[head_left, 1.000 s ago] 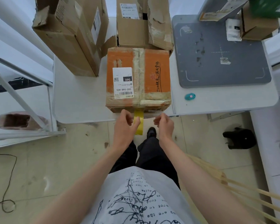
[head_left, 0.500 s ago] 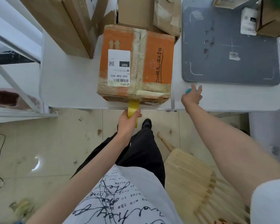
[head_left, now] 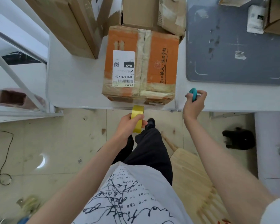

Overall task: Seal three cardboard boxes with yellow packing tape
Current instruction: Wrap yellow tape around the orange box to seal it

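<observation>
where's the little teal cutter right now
In the head view, the teal cutter is pinched in the right hand, above the white table's front edge, right of the orange box.

Bare tabletop (head_left: 74, 81) is left open left of the orange box (head_left: 141, 65); passage behind it is blocked by stacked cartons (head_left: 152, 12).

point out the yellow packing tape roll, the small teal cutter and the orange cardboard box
yellow packing tape roll (head_left: 137, 112), head view, its upper face
small teal cutter (head_left: 193, 93), head view, its round body
orange cardboard box (head_left: 160, 62), head view, its right top flap
</observation>
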